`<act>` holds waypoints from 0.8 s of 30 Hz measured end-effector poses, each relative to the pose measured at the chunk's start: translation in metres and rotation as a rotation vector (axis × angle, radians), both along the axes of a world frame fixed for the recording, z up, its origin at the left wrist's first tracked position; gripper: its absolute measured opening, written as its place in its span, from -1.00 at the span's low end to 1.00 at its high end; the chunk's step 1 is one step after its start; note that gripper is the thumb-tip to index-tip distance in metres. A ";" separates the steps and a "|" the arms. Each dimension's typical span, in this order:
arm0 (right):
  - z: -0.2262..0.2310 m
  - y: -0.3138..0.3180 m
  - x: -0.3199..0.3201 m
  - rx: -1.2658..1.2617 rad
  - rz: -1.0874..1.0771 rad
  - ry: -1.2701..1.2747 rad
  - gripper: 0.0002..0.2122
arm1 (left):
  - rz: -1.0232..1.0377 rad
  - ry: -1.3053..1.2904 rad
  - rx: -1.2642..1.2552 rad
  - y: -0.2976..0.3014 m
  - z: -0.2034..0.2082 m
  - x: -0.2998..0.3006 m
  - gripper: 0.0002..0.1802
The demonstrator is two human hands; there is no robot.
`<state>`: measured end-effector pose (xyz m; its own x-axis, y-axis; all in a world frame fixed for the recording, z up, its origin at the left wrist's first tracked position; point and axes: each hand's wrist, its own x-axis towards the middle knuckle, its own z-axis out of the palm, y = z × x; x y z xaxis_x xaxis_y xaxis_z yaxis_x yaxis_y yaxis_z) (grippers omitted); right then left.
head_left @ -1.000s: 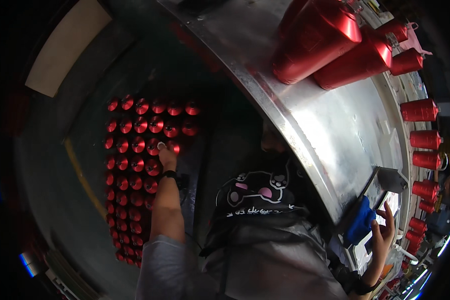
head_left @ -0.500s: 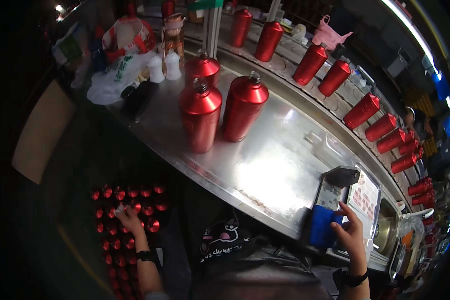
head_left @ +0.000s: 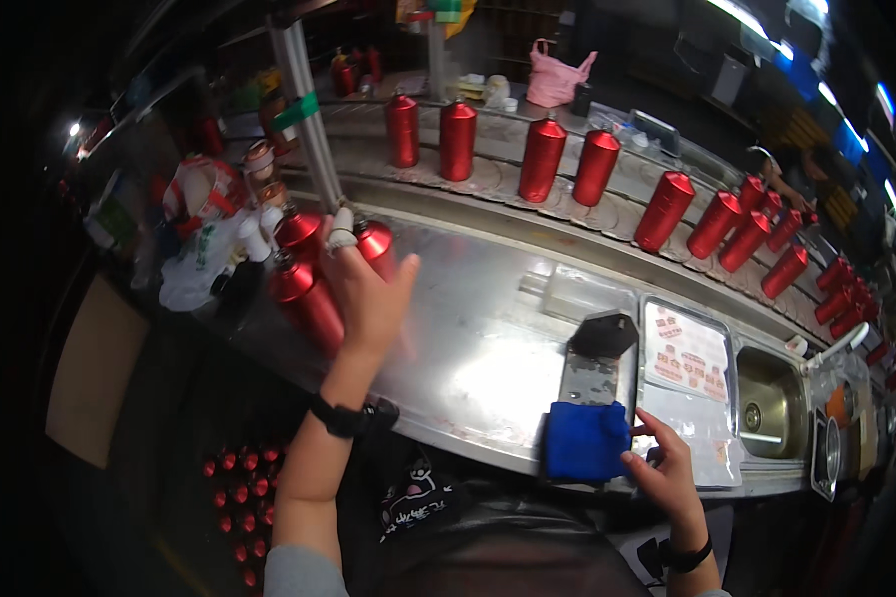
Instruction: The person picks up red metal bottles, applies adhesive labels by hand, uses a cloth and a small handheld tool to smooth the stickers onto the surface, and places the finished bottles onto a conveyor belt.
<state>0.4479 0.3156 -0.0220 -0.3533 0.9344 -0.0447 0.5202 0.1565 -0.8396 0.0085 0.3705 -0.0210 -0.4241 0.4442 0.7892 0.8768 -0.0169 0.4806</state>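
My left hand [head_left: 366, 303] is raised over the steel table, fingers pointing away and thumb spread. White wraps cover some fingertips. It is open in front of a red metal bottle [head_left: 375, 244], partly hiding it; whether they touch I cannot tell. Two more such bottles stand just left, a near one [head_left: 307, 303] and a farther one [head_left: 297, 234]. My right hand [head_left: 667, 468] is at the right edge of a folded blue cloth [head_left: 579, 443], thumb and forefinger apart and close to it. The cloth lies on a metal plate with a black block [head_left: 604, 336] at its far end.
Red bottles [head_left: 543, 159] line a conveyor behind the steel table [head_left: 448, 328]. Right of the cloth are a tray [head_left: 692, 418] with printed sheets and a sink [head_left: 775, 398]. More red bottles [head_left: 239, 493] stand low at left. A metal post [head_left: 307, 119] rises behind.
My left hand has come up from the low bottles at left to those on the table. My right hand stays by the blue cloth. The view has turned rightward.
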 end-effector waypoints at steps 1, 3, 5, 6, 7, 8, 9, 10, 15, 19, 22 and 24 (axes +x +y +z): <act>0.002 0.001 0.010 0.002 -0.004 0.012 -0.39 | 0.092 -0.024 -0.025 0.013 -0.004 -0.007 0.02; 0.006 0.003 0.037 -0.021 -0.045 0.053 -0.39 | 0.172 0.005 -0.026 0.033 0.003 0.007 -0.06; 0.000 0.010 0.063 -0.024 -0.077 0.063 -0.39 | 0.109 -0.105 0.013 0.046 -0.004 0.011 -0.10; 0.000 0.015 0.073 -0.032 -0.089 0.068 -0.40 | 0.073 -0.116 0.041 0.052 -0.012 0.013 -0.12; -0.001 0.018 0.082 -0.036 -0.101 0.073 -0.40 | 0.036 -0.128 0.073 0.055 -0.015 0.019 -0.14; -0.002 0.024 0.087 -0.016 -0.095 0.083 -0.41 | 0.020 -0.088 0.080 0.056 -0.016 0.022 -0.17; -0.001 0.030 0.092 -0.016 -0.115 0.087 -0.41 | -0.022 -0.109 0.070 0.059 -0.012 0.035 -0.19; -0.002 0.039 0.095 -0.008 -0.078 0.095 -0.41 | -0.044 -0.121 0.042 0.056 -0.008 0.044 -0.20; 0.005 0.067 0.100 0.052 0.061 0.098 -0.42 | -0.320 -0.267 -0.053 0.039 0.015 0.110 -0.21; -0.002 0.084 0.098 0.216 0.208 0.152 -0.26 | -0.866 -0.986 -0.243 0.049 0.043 0.196 -0.18; -0.006 0.089 0.091 0.378 0.317 0.169 -0.10 | -1.090 -1.330 -0.471 0.059 0.040 0.254 -0.27; -0.014 0.089 0.096 0.486 0.326 0.180 -0.03 | -1.098 -1.431 -0.603 0.067 0.024 0.293 -0.33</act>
<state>0.5443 0.4047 -0.0363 -0.5864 0.6758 0.4466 0.2377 0.6706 -0.7027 0.3018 0.4377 0.0035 0.0944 0.9772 -0.1903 -0.4083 0.2124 0.8878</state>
